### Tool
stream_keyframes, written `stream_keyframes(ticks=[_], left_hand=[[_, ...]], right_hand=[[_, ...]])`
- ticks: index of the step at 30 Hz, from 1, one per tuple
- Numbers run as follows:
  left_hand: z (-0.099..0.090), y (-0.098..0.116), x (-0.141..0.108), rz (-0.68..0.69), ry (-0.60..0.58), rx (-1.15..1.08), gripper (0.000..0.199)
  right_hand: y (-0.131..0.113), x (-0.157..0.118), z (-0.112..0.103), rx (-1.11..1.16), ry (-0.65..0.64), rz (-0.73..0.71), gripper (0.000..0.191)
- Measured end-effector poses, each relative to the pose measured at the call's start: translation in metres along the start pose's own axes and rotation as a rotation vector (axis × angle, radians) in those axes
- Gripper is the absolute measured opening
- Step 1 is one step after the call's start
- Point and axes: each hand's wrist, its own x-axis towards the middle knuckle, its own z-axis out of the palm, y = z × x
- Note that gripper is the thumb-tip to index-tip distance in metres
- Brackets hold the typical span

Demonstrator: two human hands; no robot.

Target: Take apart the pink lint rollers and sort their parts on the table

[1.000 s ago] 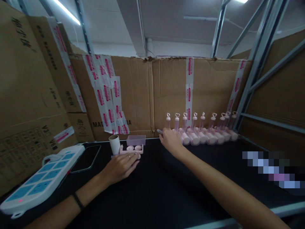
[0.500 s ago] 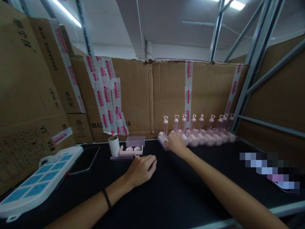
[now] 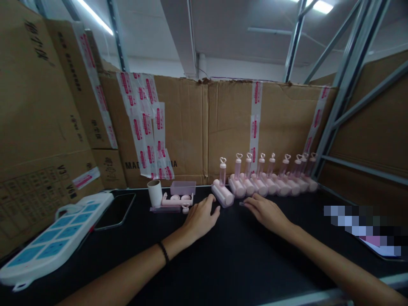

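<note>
My left hand [image 3: 202, 216] is open above the black surface, its thumb and index finger apart, near the nearest pink roller-like piece [image 3: 223, 194]. That piece lies with a clear tube standing up from it, topped by a heart-shaped loop [image 3: 222, 160]. To its right, my right hand [image 3: 267, 211] has its fingers drawn together; a small greyish tip shows at them, too small to name. Behind the hands runs a row of several similar pink pieces [image 3: 274, 185]. Left of my left hand lie a pink holder [image 3: 177, 202] with round parts and a small heart-topped piece [image 3: 185, 208].
A white tube [image 3: 154, 194] stands by a clear purplish box [image 3: 183, 188]. At the left are a phone [image 3: 115, 211] and a white power strip [image 3: 54, 238]. Cardboard [image 3: 185, 127] walls the back; a metal frame [image 3: 334, 106] rises at the right. A blurred-out object [image 3: 363, 229] lies at right.
My right hand has let go of the leftmost roller-like piece and drawn back to the right. My left hand has moved right, uncovering the small heart-topped piece. The view has shifted slightly.
</note>
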Motion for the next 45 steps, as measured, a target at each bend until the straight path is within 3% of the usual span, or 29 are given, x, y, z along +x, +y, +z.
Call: stream_keyframes(ticks=[4, 7, 10, 14, 20, 26, 33, 36, 40, 43, 45], left_hand=[[0.008, 0.0, 0.009, -0.024, 0.006, -0.031, 0.014], [0.009, -0.001, 0.009, -0.029, 0.01, -0.057, 0.014], [0.009, -0.004, 0.006, -0.036, 0.023, -0.094, 0.013], [0.011, -0.007, 0.001, -0.049, 0.052, -0.16, 0.009], [0.011, -0.009, -0.006, -0.065, 0.058, -0.312, 0.007], [0.018, -0.018, 0.005, -0.184, 0.089, -0.627, 0.035], [0.012, -0.011, 0.005, -0.255, 0.075, -1.147, 0.047], [0.002, -0.008, 0.002, -0.264, 0.1, -1.253, 0.044], [-0.002, -0.009, 0.003, -0.28, 0.123, -1.312, 0.05], [0.001, -0.009, 0.005, -0.294, 0.165, -1.231, 0.069], [0.003, -0.01, 0.006, -0.278, 0.17, -1.093, 0.068]], right_hand=[[0.029, -0.019, 0.016, -0.016, 0.009, -0.05, 0.032], [0.031, -0.022, 0.021, -0.043, 0.057, -0.061, 0.032], [0.012, -0.01, 0.016, 0.086, 0.187, -0.057, 0.034], [-0.031, 0.035, 0.011, 0.346, 0.341, -0.005, 0.034], [-0.071, 0.103, 0.033, 0.453, 0.314, 0.123, 0.023], [-0.067, 0.098, 0.037, 0.661, 0.307, 0.162, 0.026], [-0.081, 0.081, 0.033, 1.043, 0.315, 0.096, 0.042], [-0.071, 0.087, 0.023, 1.192, 0.459, 0.145, 0.047], [-0.035, 0.098, -0.002, 1.404, 0.735, 0.239, 0.055], [-0.016, 0.099, -0.012, 1.52, 0.825, 0.262, 0.052], [-0.012, 0.098, -0.011, 1.57, 0.833, 0.271, 0.048]])
